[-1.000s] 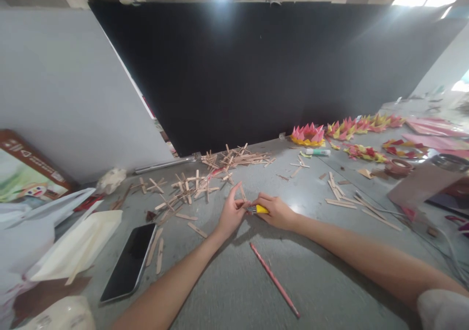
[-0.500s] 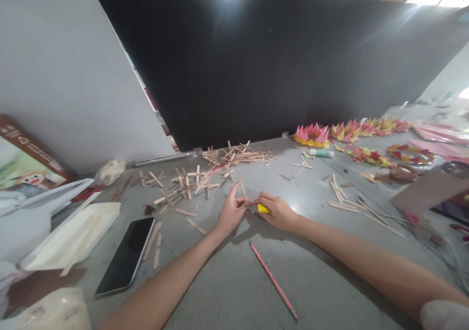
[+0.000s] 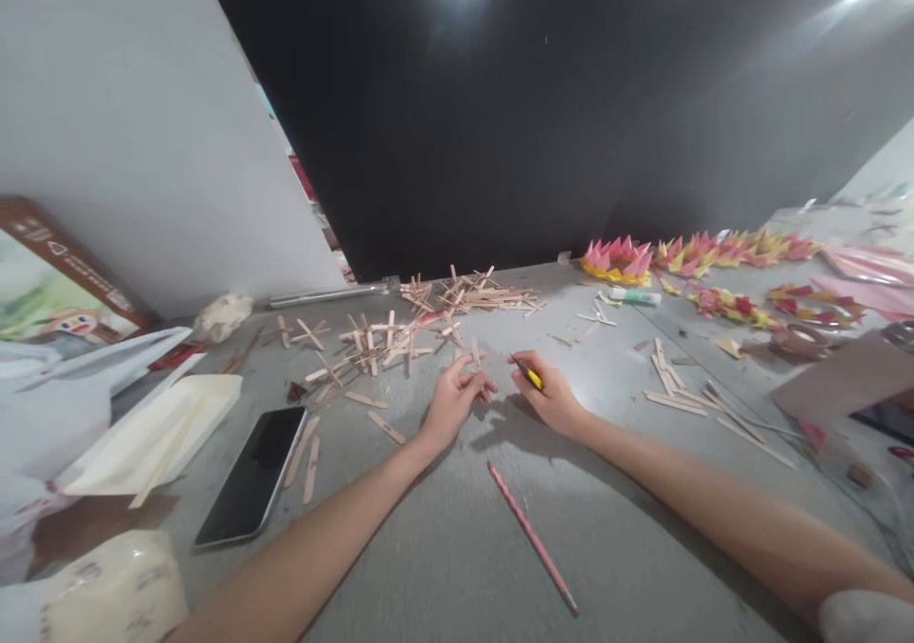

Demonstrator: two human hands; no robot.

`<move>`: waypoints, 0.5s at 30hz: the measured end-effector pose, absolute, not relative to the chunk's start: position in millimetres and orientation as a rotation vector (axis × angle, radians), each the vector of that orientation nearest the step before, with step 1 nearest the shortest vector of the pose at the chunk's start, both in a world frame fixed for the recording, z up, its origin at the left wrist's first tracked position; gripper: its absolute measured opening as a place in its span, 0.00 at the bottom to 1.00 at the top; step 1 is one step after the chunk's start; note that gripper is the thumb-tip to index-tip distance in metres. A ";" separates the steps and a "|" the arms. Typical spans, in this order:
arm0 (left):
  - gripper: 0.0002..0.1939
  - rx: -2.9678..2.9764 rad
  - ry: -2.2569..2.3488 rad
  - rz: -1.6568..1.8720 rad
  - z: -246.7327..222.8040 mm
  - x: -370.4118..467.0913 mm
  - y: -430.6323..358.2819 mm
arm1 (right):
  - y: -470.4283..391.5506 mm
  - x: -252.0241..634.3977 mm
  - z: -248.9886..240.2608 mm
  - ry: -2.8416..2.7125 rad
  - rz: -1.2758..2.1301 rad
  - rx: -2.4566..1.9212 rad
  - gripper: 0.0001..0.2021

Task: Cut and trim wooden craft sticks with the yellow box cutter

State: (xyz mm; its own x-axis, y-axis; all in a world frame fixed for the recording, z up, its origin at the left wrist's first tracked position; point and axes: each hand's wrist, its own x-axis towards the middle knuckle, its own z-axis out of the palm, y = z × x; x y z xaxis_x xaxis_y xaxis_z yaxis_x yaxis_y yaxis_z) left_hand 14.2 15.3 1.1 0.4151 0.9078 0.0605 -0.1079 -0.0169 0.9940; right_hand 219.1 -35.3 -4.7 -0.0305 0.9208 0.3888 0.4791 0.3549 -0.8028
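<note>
The black board (image 3: pixel 500 119) fills much of the upper frame, its lower edge along the back of the table (image 3: pixel 428 548), whose open stretch lies between the forearms (image 3: pixel 335 524) at lower centre. Print on the box (image 3: pixel 43 286) at far left is not legible. The phone (image 3: pixel 251 476) lies lower left. At centre, left hand (image 3: pixel 453 400) and right hand (image 3: pixel 551 397) are apart; below them lies the pencil (image 3: pixel 532 533). The right is closed on the yellow tool (image 3: pixel 529 373), tip pointing upper left; the left pinches a stick (image 3: pixel 475 352), which juts above its fingers.
</note>
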 end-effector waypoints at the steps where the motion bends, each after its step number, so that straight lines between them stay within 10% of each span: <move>1: 0.32 1.332 0.792 0.965 1.6 14.2 15.3 | -33.5 218.8 -4.9 -1.626 0.585 -1.273 0.15; 15: 0.35 1.333 0.828 1.034 -1.9 13.7 16.2 | -27.5 216.5 -0.8 -1.182 0.931 -1.148 0.18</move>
